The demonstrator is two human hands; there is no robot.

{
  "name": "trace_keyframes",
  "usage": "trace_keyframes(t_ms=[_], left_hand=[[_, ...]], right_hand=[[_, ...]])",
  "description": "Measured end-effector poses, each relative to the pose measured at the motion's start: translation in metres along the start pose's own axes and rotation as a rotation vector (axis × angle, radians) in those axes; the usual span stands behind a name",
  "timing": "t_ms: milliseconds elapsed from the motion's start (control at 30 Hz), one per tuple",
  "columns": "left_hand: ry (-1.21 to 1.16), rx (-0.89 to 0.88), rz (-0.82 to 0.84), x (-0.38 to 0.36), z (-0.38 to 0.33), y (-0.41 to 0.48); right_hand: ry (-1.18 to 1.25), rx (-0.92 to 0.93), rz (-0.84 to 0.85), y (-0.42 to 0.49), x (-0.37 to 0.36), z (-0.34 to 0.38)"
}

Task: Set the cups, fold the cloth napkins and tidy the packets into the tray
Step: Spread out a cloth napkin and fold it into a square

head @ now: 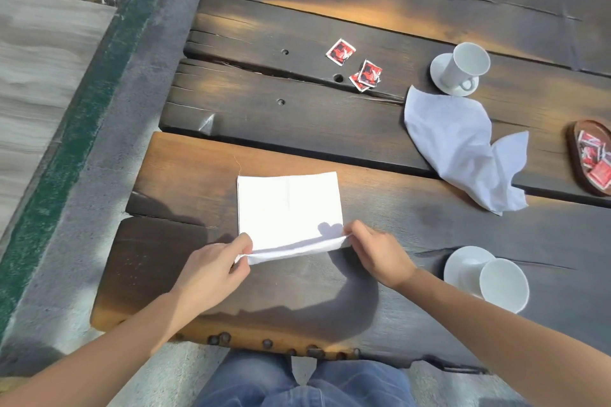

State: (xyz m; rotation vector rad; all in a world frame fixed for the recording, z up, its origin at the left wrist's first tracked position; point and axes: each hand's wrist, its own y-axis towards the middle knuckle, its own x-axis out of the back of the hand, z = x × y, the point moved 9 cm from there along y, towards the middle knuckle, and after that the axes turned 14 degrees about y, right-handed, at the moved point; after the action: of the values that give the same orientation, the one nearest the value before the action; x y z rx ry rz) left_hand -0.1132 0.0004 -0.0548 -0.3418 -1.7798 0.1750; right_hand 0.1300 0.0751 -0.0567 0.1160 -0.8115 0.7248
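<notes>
A white cloth napkin (289, 208) lies folded into a rectangle on the near plank of the wooden table (429, 225). My left hand (215, 269) pinches its near left corner and my right hand (380, 251) pinches its near right corner, lifting the near edge slightly. A second white napkin (456, 142) lies crumpled further right. Red packets lie loose on the table: one (340, 51) alone, two (367, 74) overlapping. A wooden tray (572, 155) at the right edge holds several red packets. One white cup (468, 66) stands on a saucer at the back, another cup (502, 284) on a saucer near my right forearm.
The table's left edge and near edge drop to a stone floor (49, 76). My jeans-clad lap (297, 383) shows below the near edge. Deep gaps run between the planks.
</notes>
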Motion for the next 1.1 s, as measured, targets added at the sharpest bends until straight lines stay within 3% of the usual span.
trace_keyframes(t_ms=[267,567,833,967,1100], left_hand=[[-0.341,0.196,-0.006,0.01,0.007,0.004],[-0.745,0.479,-0.214,-0.001,0.034,0.039],[-0.939,0.66,-0.294,-0.006,0.053,0.05],[-1.004,0.685,-0.251,-0.012,0.061,0.047],[-1.128,0.647,-0.038,-0.032,0.057,0.037]], right_hand=[[0.121,-0.103,-0.102,-0.002,0.015,-0.004],[0.478,-0.292,-0.219,0.041,0.018,-0.013],[0.731,-0.309,-0.147,0.054,0.004,-0.006],[0.938,-0.381,-0.112,0.054,-0.011,-0.006],[1.008,-0.411,-0.117,0.051,-0.014,-0.006]])
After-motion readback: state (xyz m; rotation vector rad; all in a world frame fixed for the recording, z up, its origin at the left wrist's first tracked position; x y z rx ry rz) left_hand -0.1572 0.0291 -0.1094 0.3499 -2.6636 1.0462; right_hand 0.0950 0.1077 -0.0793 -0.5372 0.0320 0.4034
